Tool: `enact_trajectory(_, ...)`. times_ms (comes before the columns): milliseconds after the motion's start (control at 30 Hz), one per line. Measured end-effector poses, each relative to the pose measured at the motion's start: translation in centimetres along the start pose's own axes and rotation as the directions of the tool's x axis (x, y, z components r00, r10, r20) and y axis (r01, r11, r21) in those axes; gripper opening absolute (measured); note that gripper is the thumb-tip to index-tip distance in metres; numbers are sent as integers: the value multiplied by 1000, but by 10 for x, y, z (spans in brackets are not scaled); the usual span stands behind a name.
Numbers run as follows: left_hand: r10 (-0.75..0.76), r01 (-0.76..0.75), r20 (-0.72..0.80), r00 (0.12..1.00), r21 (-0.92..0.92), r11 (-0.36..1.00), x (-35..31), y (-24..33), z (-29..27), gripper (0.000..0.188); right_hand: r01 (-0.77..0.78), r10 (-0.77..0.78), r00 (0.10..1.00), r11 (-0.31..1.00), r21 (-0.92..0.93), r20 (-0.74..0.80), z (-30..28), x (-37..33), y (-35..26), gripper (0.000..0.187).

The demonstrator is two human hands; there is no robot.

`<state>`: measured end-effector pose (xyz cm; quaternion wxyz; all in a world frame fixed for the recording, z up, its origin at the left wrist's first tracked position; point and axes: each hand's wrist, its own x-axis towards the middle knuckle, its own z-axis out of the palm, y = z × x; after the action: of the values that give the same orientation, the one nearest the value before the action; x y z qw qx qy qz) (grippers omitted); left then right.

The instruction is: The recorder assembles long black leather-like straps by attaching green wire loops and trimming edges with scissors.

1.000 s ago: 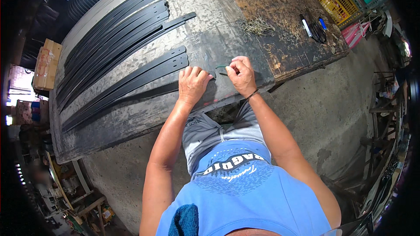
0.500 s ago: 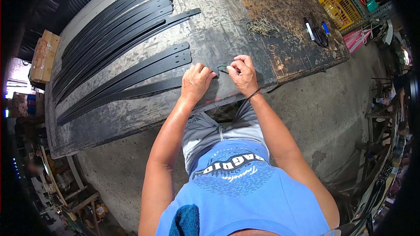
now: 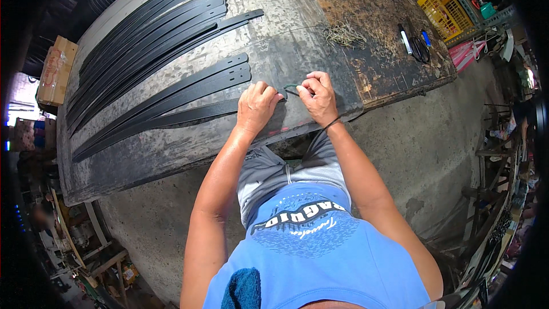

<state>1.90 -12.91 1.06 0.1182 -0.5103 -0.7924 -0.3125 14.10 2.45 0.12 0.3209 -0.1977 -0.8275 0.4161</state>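
Note:
A black belt strap (image 3: 200,112) lies along the near edge of the worktable (image 3: 166,146). Its right end is pinched in the closed fingers of my left hand (image 3: 257,106). Just to the right, my right hand (image 3: 318,102) is closed around a small, thin tool (image 3: 291,87) with a dark green part. Its tip points at the strap's end, close to my left fingertips; my fingers hide most of it, so its exact kind is unclear. Beyond the held strap are more black straps (image 3: 226,76) with small holes near their ends.
Further back lies a bundle of black straps (image 3: 171,28). Thread scraps (image 3: 345,35) sit on the table's brown part, with a pen (image 3: 405,41) and dark-handled scissors (image 3: 421,52) to the right. A yellow crate (image 3: 445,12) and a cardboard box (image 3: 58,71) flank the table.
Almost nothing differs. Both hands keep their place and hold; the tool's visible part has shifted very slightly at the strap's end.

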Motion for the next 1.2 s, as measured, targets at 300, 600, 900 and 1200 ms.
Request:
enact_trajectory(300, -7, 7, 11, 1000, -8, 1000, -1, 0, -1, 19, -23, 23, 1000, 999, 39, -8, 0, 0, 0, 12)
enact_trajectory(600, -6, 6, 12, 1000, -11, 1000, 0, 1, -1, 18, 19, -19, 1000, 1000, 7, -21, 1, 0, 2, 12)
enact_trajectory(900, -2, 3, 27, 1000, -22, 1000, 1, 2, -3, 14, -56, 62, 997, 994, 98, -53, 0, 1, -1, 10)
enact_trajectory(1200, 113, -121, 149, 982, 40, 992, 6, 0, -6, 24, 6, 26, 969, 992, 128, -248, -3, 1, 10, 11)
